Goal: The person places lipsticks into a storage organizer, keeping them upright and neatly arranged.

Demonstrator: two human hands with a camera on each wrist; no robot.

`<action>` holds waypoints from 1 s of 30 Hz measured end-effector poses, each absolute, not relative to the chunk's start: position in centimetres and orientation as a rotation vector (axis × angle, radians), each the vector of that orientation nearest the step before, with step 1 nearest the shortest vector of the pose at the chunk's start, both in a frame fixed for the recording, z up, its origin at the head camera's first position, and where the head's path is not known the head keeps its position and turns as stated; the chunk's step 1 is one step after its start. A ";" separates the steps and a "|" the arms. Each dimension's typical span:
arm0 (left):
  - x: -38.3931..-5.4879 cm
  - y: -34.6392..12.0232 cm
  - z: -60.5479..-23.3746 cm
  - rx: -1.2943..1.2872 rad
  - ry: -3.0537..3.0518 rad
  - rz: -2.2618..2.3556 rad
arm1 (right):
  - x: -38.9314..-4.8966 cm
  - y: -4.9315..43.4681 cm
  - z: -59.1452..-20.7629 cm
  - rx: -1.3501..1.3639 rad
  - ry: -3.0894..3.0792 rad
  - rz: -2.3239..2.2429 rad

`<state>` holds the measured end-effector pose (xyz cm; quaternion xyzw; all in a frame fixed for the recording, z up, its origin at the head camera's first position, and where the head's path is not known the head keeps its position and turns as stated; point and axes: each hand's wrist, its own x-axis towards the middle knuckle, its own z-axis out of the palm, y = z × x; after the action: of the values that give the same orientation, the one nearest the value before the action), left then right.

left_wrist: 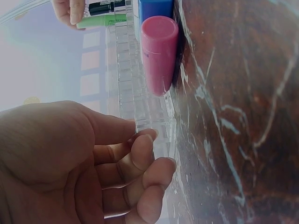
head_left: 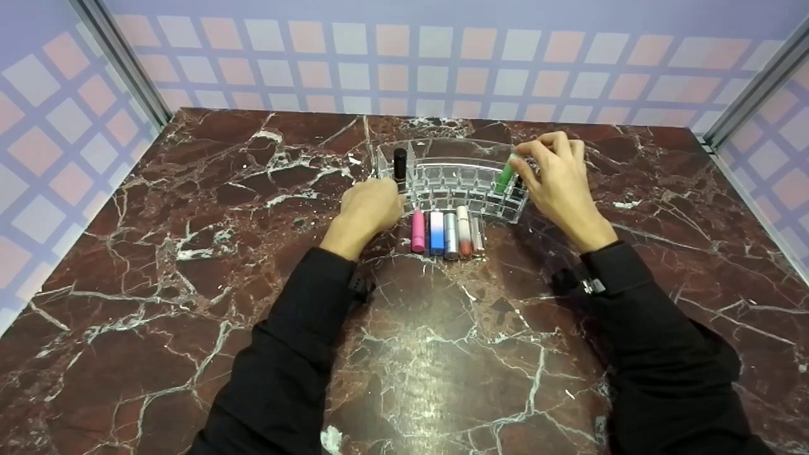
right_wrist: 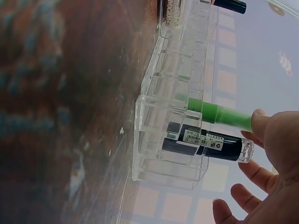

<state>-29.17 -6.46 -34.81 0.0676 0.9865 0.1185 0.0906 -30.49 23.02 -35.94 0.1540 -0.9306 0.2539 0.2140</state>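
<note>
A clear acrylic lipstick organizer with rows of small compartments stands on the table. My left hand pinches its near left edge between thumb and curled fingers, as the left wrist view shows. At the organizer's right end, my right hand pinches the top of a green lip balm tube, whose lower end is inside a compartment. Beside it a black tube with a clear cap and white label stands in another compartment, close to my right fingers. Another black tube stands upright at the organizer's left.
In front of the organizer several tubes lie in a row: a pink one, a blue and white one, a silver one, a white and reddish one and a clear one. Checkered panels border the marbled table.
</note>
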 end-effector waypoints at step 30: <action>-29.0 -6.5 -34.7 0.226 2.937 0.359 | -30.6 23.2 -35.8 0.432 -2.645 0.756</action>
<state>-29.01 -6.47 -34.72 0.0760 0.9860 0.1205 0.0871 -30.60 23.16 -35.76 0.1526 -0.9348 0.2671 0.1776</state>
